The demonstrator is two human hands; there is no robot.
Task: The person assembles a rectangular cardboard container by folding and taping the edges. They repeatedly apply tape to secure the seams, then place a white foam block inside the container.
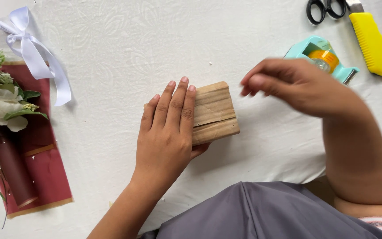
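A small box wrapped in brown kraft paper (215, 113) lies on the white patterned tablecloth (124, 48) near the middle. My left hand (166, 128) rests flat on its left part, fingers together, pressing the paper down. My right hand (295, 84) hovers blurred just right of the box and above the table, fingertips pinched together; I cannot tell whether anything small is between them. Behind that hand stands a teal tape dispenser (321, 53) with an orange-toned roll.
A yellow utility knife (372, 42) and black scissors (326, 9) lie at the far right. At the left lie a flower bouquet (3, 104), dark red wrapping paper with a rolled tube (36, 155) and a white ribbon bow (32, 48). The table edge runs near my grey lap.
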